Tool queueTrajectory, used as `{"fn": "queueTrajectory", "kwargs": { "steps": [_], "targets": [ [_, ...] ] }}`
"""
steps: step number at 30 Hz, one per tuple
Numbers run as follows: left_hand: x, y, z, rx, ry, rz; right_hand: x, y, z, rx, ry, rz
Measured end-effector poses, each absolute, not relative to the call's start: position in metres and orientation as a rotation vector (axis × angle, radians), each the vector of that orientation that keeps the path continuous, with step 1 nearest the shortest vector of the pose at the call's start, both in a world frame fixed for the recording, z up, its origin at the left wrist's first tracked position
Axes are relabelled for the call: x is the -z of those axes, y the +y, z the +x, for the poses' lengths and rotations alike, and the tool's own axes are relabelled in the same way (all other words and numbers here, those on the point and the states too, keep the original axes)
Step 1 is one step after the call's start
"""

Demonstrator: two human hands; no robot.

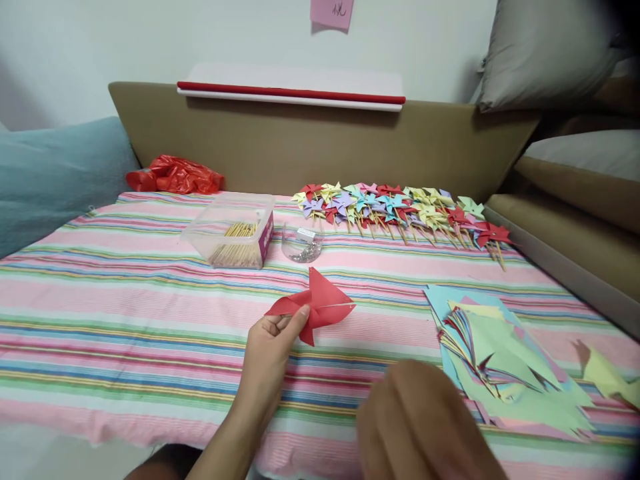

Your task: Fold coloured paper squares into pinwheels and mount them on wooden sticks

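Cloth [125, 293], striped, runs beneath my left hand [274, 339], pinching a red paper pinwheel [324, 292]; wall [240, 33] beyond; right hand [420, 427] blurred, grip I can't tell.

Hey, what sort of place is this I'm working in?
Probably a room in a home, perhaps a living room: there's a blue cushion at the left, a grey pillow at the upper right, and a striped cloth under the paper pinwheels.
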State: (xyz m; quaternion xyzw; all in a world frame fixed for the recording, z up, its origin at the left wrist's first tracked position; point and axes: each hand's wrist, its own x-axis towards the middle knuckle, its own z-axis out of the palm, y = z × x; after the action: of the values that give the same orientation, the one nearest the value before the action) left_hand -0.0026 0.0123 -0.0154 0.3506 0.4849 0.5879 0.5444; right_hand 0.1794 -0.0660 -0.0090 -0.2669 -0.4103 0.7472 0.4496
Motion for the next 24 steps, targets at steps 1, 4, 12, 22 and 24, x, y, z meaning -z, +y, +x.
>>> {"fn": "queueTrajectory", "kwargs": {
  "steps": [1, 4, 12, 22, 24],
  "targets": [
    [0.015, 0.013, -0.004, -1.416, 1.163, 0.827, 0.004, -0.056, 0.168, -1.880, -1.008, -0.600],
    [0.010, 0.013, -0.009, -1.470, 1.209, 0.802, -0.005, -0.032, 0.141, -1.948, -0.874, -0.381],
    [0.003, 0.009, -0.016, -1.484, 1.198, 0.772, -0.005, -0.021, 0.129, -1.898, -0.746, -0.381],
    [0.007, 0.006, -0.016, -1.495, 1.151, 0.776, -0.003, -0.019, 0.130, -1.876, -0.692, -0.419],
    [0.006, 0.006, -0.016, -1.491, 1.145, 0.774, -0.003, -0.019, 0.131, -1.885, -0.682, -0.395]
  ]
}}
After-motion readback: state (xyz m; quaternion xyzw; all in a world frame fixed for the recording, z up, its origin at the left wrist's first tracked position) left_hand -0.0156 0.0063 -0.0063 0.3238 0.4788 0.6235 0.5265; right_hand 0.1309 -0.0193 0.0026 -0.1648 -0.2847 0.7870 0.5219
